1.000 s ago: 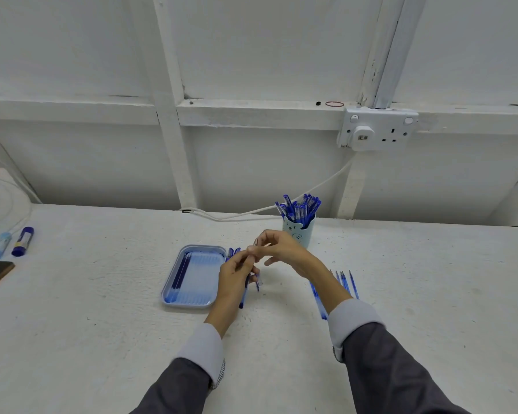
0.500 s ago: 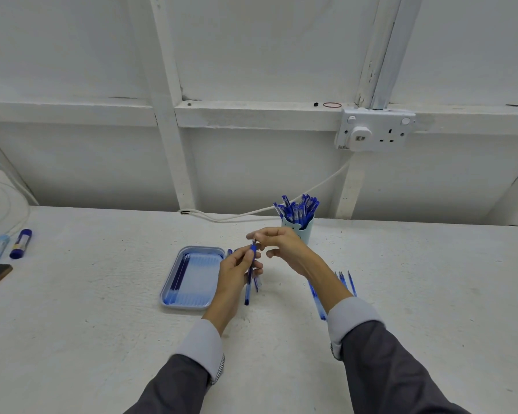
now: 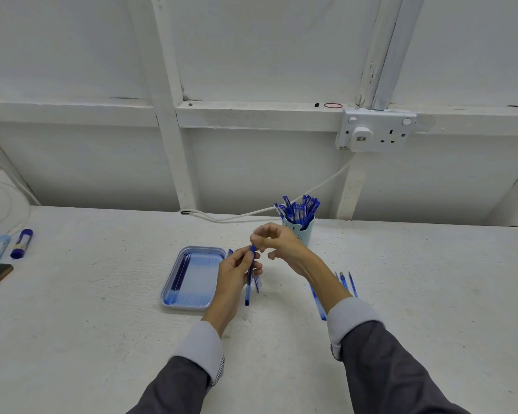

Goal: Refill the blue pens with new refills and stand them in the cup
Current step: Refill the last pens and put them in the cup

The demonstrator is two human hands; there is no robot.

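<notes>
**Blue pen in hand, top end being worked**

From the head camera: the left hand has its fingers curled round a blue pen, held near upright over the table just right of the tray, its lower end close to the surface. The right hand sits at the pen's top end with its fingers curled. Whether it pinches the top or a small part cannot be made out.

The cup, already crowded with pens, stands just behind the right hand. Dark refills lie along the tray's left side, and loose blue sticks lie by the right forearm.

This looks like the assembly step on one pen. Next, it likely needs closing firmly, then threading down among the packed pens in the cup.
</notes>
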